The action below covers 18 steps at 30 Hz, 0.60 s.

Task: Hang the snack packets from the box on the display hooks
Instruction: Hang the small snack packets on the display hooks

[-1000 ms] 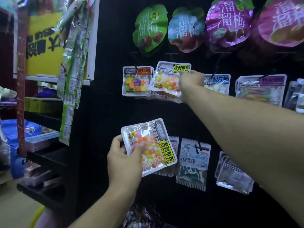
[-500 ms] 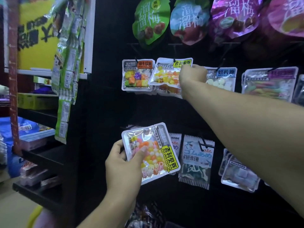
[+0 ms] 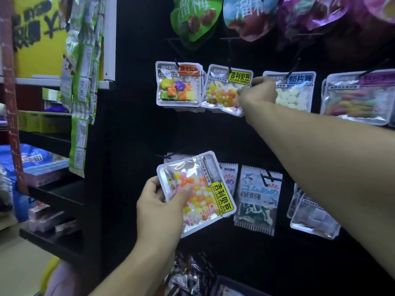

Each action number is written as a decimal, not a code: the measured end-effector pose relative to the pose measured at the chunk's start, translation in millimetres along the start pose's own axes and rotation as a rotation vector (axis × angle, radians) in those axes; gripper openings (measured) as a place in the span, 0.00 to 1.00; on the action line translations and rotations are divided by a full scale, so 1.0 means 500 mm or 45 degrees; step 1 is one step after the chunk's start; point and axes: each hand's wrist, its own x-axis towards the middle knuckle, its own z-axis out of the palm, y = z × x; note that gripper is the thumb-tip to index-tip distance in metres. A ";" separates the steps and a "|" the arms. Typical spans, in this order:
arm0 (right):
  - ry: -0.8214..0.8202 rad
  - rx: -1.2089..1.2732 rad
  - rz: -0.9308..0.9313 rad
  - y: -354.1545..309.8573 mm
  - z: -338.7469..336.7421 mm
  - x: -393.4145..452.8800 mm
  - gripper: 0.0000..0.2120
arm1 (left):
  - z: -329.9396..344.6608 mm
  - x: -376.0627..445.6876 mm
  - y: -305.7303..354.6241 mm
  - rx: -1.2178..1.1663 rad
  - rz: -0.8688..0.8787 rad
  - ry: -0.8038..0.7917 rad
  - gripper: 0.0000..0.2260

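One clear foil packet of coloured candy beans [image 3: 195, 192] waits unhung, pinched in the left hand [image 3: 159, 207]; the right hand [image 3: 257, 94] pinches the matching yellow-labelled packet [image 3: 225, 89], apparently hung, on its black hook [image 3: 229, 67]. More probably remain.

Clear bean-candy packet [image 3: 195, 194] tilted, hand-held; matching packet [image 3: 224, 89] hanging on hook [image 3: 229, 68].
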 end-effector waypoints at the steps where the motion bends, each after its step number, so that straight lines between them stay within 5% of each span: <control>1: -0.003 -0.033 -0.033 0.005 -0.008 -0.002 0.14 | 0.001 -0.003 0.003 -0.014 -0.009 0.003 0.10; 3: -0.008 -0.017 -0.062 0.021 -0.036 -0.029 0.21 | 0.006 -0.009 0.012 -0.048 -0.025 0.009 0.09; 5: -0.089 -0.015 -0.066 0.038 -0.068 -0.073 0.19 | 0.012 -0.015 0.026 -0.095 -0.035 0.017 0.09; 8: -0.471 0.069 -0.001 0.048 -0.127 -0.156 0.13 | 0.031 -0.020 0.053 -0.168 -0.052 0.023 0.09; 11: -0.765 0.168 0.116 0.053 -0.194 -0.233 0.21 | 0.055 -0.027 0.082 -0.273 -0.084 0.000 0.09; 18: -0.911 0.359 0.281 0.087 -0.315 -0.343 0.28 | 0.094 -0.053 0.112 -0.480 -0.137 -0.152 0.13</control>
